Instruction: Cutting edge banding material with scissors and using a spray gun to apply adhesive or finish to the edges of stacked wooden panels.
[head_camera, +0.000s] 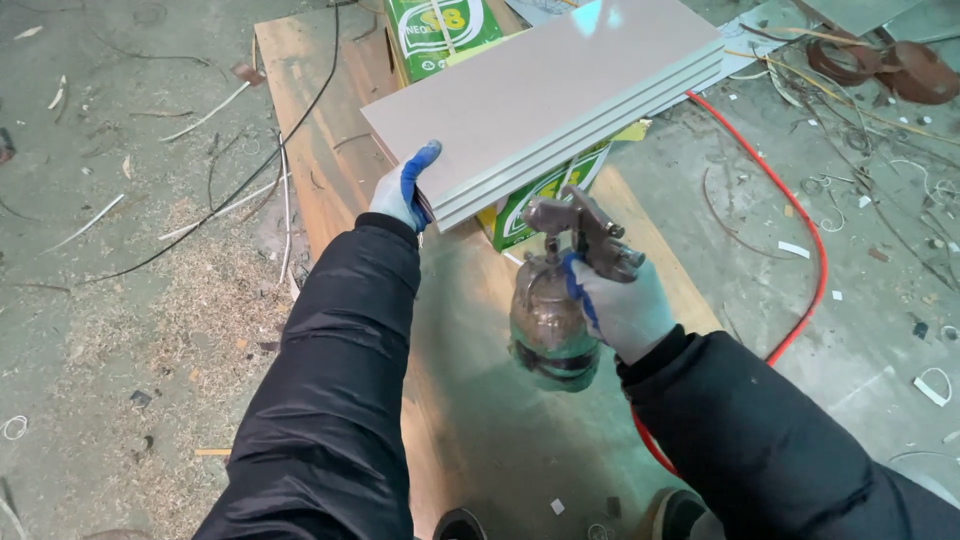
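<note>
Gloved in blue and white, the left hand (404, 190) at centre-left of the frame is closed on the near corner of a stack of pale flat boards (545, 100), which slants toward the upper right and rests on a green and yellow box (535, 205). Just right of centre, the gloved right hand (620, 305) is wrapped around the grip of a metal spray gun (575, 270) with its cup hanging below. Underneath lies a wooden worktop (320, 130); a red hose (800, 250) curves along the floor at right.
</note>
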